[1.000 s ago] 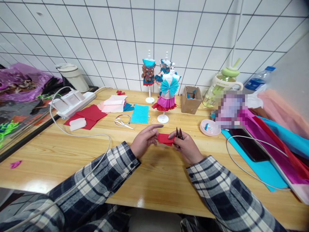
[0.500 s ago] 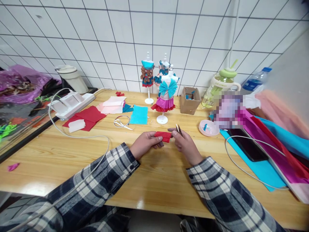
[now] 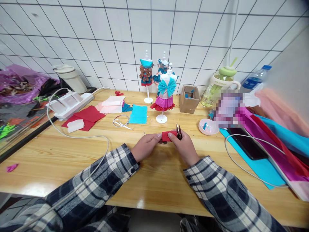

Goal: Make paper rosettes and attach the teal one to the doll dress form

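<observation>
The wooden table (image 3: 79, 164) is bearing red sheets (image 3: 93, 114) on its left, with a turquoise square (image 3: 138, 114) lying nearer the middle. Three dress forms (image 3: 164, 102) are standing near a cardboard box (image 3: 188, 106); a pink dish (image 3: 208, 132) is sitting farther right, a magenta scrap (image 3: 12, 168) far left.

– How many items sit in your two hands (image 3: 145, 146)?
– Two. You hold one red piece (image 3: 165, 137) and one pair of snips (image 3: 179, 132).
– Dress forms (image 3: 167, 88) before you?
– Three counted; two show you their round white bases (image 3: 161, 119).
– Vessels and boxes?
– You have one cardboard box (image 3: 189, 104), one pink bowl (image 3: 201, 130), one white tumbler (image 3: 73, 80) and two bottles (image 3: 253, 82).
– Any power strip (image 3: 76, 107) or black phone (image 3: 248, 144)?
– You have one of each.
</observation>
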`<state>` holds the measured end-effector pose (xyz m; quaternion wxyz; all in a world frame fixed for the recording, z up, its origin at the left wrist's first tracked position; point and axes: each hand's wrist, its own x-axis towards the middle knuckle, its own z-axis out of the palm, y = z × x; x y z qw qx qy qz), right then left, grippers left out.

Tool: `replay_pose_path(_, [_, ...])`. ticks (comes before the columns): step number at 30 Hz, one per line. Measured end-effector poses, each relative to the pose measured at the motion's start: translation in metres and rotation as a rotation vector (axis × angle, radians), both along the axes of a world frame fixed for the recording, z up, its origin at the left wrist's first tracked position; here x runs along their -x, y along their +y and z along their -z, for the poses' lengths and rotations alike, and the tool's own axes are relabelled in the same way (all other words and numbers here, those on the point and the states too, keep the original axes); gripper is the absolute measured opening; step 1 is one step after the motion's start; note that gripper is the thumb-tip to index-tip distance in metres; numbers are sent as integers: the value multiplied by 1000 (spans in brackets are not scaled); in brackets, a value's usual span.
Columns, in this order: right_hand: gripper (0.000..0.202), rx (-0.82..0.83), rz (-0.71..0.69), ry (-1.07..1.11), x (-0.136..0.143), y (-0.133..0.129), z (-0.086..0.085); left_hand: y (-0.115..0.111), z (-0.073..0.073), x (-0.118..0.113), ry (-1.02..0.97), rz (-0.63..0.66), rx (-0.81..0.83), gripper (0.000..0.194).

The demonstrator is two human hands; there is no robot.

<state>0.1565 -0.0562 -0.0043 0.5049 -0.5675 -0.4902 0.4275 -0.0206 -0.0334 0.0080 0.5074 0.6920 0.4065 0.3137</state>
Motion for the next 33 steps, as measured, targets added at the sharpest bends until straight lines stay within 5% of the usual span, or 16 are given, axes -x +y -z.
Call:
replay_pose_path(7, [33,-15,38,-36,1,1,2,-3,-2,-3,110,19,-113,48])
replay_pose_path(14, [29,-39,8,-54,4,-1,1,-11,-6,-8,169,199,-205,52])
replay_pose_path(19, [29,-40,38,-37,3,0,1,-4,-3,-6,-13,-76,31,58])
replay_pose_path(25, [27,-30,-7,-9,4,-1,0,1,1,-4,-164,-39,263,30])
replay_pose_path(33, [25,146,-84,251,1,-1,-9,4,-2,-1,-251,-78,306,32])
